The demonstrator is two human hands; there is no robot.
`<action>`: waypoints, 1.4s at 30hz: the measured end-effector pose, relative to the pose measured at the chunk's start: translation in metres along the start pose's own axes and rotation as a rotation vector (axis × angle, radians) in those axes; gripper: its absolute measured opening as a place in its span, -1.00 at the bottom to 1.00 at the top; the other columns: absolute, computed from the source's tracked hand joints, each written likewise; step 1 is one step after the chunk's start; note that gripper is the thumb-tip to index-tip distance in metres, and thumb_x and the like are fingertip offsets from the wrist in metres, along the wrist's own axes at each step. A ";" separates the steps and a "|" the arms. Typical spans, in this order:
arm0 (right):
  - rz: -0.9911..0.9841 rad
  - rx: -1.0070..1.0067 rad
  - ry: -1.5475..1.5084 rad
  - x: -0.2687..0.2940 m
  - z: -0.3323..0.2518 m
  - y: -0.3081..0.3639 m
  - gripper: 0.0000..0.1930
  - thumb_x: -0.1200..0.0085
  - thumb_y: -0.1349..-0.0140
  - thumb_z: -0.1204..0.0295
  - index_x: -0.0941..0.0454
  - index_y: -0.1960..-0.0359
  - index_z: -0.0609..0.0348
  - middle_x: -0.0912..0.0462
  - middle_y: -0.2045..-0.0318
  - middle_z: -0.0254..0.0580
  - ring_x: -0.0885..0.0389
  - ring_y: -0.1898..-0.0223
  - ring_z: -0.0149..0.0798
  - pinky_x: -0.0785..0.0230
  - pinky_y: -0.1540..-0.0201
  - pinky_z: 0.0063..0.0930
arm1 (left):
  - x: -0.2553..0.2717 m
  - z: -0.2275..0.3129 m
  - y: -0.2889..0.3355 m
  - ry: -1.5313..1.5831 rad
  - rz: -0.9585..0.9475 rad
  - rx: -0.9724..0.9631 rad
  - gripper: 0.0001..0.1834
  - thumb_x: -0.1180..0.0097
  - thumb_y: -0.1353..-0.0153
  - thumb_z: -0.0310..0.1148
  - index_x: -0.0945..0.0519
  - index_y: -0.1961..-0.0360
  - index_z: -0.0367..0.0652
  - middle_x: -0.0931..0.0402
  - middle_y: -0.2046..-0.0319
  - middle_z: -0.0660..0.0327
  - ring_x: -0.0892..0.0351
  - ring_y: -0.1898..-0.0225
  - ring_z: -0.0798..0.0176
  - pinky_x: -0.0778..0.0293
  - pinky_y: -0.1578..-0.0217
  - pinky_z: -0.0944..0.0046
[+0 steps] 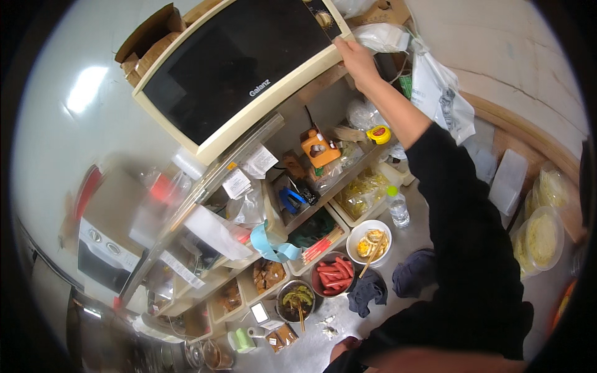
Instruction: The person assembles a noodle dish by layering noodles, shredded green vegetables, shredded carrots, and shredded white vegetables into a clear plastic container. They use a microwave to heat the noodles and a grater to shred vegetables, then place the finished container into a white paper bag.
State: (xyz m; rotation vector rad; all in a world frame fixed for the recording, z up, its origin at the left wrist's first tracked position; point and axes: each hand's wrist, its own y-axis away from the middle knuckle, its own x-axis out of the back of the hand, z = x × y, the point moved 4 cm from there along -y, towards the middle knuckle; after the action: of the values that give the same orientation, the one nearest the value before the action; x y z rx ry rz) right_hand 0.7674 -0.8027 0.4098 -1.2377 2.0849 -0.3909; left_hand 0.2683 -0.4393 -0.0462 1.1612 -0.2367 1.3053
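My right hand (359,62) reaches up to the lower right corner of a cream microwave oven (292,78) with a dark front. Its fingers are closed at that corner, just below a control knob (323,18); some fingertips are hidden. The microwave stands tilted in view on top of a shelf, its front closed. Low in the picture, a small part of my left hand (346,347) shows by its black sleeve, close to the steel counter; its fingers are mostly hidden. Nearest to it lie crumpled white scraps (328,329) and a small brown packet (282,336).
On the steel counter (407,239) stand a bowl of red sausages (333,275), a white bowl with eggs and chopsticks (362,244), a pot of greens (296,300), a clear bottle (398,209) and dark cloths (367,293). Shelves hold a yellow tape measure (378,135) and several bins. Another white appliance (109,245) stands left.
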 end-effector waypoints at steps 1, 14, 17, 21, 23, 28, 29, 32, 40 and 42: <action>-0.064 -0.052 -0.158 0.002 -0.007 0.013 -0.73 -0.23 -0.05 0.26 -0.60 0.32 0.20 -0.66 0.35 -0.15 -0.60 0.33 -0.27 -0.45 0.25 -0.44 | 0.011 0.004 0.000 0.017 0.064 0.039 -0.68 -0.14 -0.20 -0.11 -0.63 0.18 -0.12 -0.62 0.32 0.00 -0.63 0.25 0.02 -0.49 0.20 0.18; -0.022 1.339 -0.167 0.034 -0.221 0.266 -0.80 -0.23 -0.03 0.39 -0.61 0.27 -0.02 -0.48 0.31 -0.44 -0.42 0.26 -0.36 -0.29 0.16 -0.39 | 0.328 0.277 0.119 -0.208 1.385 -1.097 0.14 -0.38 0.02 -0.11 0.10 -0.38 -0.38 0.12 -0.40 -0.12 0.12 -0.42 -0.09 0.15 -0.37 0.00; -0.068 1.409 -0.463 0.015 -0.233 0.279 -0.86 -0.09 -0.17 0.26 -0.57 0.32 -0.01 -0.54 0.31 -0.40 -0.46 0.28 -0.34 -0.32 0.13 -0.35 | 0.349 0.300 0.116 0.585 1.115 -1.130 -0.10 -0.10 -0.20 0.03 0.01 -0.39 -0.20 -0.04 -0.36 0.06 -0.03 -0.37 0.13 0.03 -0.35 0.11; -0.227 1.191 -0.424 -0.006 -0.192 0.224 -0.86 -0.06 -0.18 0.30 -0.46 0.39 0.08 -0.54 0.36 -0.18 -0.49 0.27 -0.13 -0.30 0.14 -0.22 | 0.334 0.321 0.123 0.695 0.515 -1.288 -0.49 -0.11 -0.24 -0.24 -0.35 -0.15 -0.24 -0.40 -0.04 0.12 -0.42 -0.03 0.24 -0.31 -0.06 0.25; -0.068 1.067 -0.121 -0.048 -0.165 0.163 -0.83 -0.04 -0.16 0.50 -0.45 0.20 0.20 -0.48 0.26 -0.07 -0.48 0.25 0.00 -0.36 0.17 -0.22 | 0.321 0.321 0.136 -0.107 0.922 -1.158 -0.65 -0.24 -0.18 -0.41 -0.52 0.04 -0.33 -0.57 0.19 0.09 -0.58 0.21 0.21 -0.47 0.16 0.27; -0.365 0.454 0.476 -0.162 -0.082 0.065 -0.49 -0.03 -0.20 0.45 -0.30 -0.23 -0.03 -0.27 -0.20 -0.03 -0.51 0.00 0.13 -0.39 -0.02 -0.10 | 0.304 0.294 0.140 -0.676 1.284 -1.105 -0.33 -0.35 0.00 -0.32 -0.32 -0.10 -0.30 -0.37 0.07 -0.03 -0.40 0.04 -0.05 -0.31 0.00 -0.02; -0.398 0.374 0.549 -0.180 -0.069 0.053 -0.46 -0.04 -0.22 0.43 -0.28 -0.26 -0.15 -0.14 -0.31 0.00 -0.49 -0.04 0.15 -0.39 -0.04 -0.08 | 0.303 0.284 0.140 -0.612 1.303 -1.184 -0.05 -0.41 0.11 -0.24 -0.14 -0.26 -0.24 -0.20 -0.14 -0.09 -0.21 -0.19 -0.14 -0.14 -0.14 -0.16; -0.473 0.256 0.613 -0.228 -0.046 0.026 -0.46 -0.04 -0.21 0.41 -0.28 -0.26 -0.18 -0.03 -0.37 0.04 -0.49 -0.05 0.16 -0.37 -0.08 -0.04 | 0.286 0.251 0.130 -0.557 1.234 -1.025 -0.13 -0.41 0.12 -0.25 -0.22 -0.18 -0.29 -0.13 -0.23 -0.20 -0.16 -0.26 -0.18 -0.01 -0.24 -0.23; -0.480 0.482 0.607 -0.240 -0.039 0.023 -0.83 0.04 -0.21 0.40 -0.50 0.25 0.22 -0.52 0.17 0.09 -0.50 0.11 0.16 -0.37 0.09 -0.06 | 0.251 0.170 0.110 -0.352 0.966 -0.751 -0.54 -0.33 0.01 -0.33 -0.51 0.06 -0.23 -0.39 -0.04 -0.10 -0.42 -0.05 -0.10 -0.19 -0.18 -0.15; -0.424 0.547 0.578 -0.215 -0.051 0.028 -0.84 0.04 -0.18 0.42 -0.50 0.27 0.20 -0.53 0.20 0.07 -0.51 0.13 0.16 -0.36 0.10 -0.08 | 0.246 0.158 0.104 -0.317 0.935 -0.727 -0.58 -0.33 0.00 -0.33 -0.52 0.10 -0.22 -0.43 -0.01 -0.06 -0.43 -0.05 -0.11 -0.22 -0.15 -0.16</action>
State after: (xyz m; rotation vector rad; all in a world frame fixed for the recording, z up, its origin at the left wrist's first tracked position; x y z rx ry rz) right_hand 0.7841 -0.6076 0.5166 -1.3053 1.9187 -1.5528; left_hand 0.3332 -0.4244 0.2569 0.5956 -1.4920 1.5865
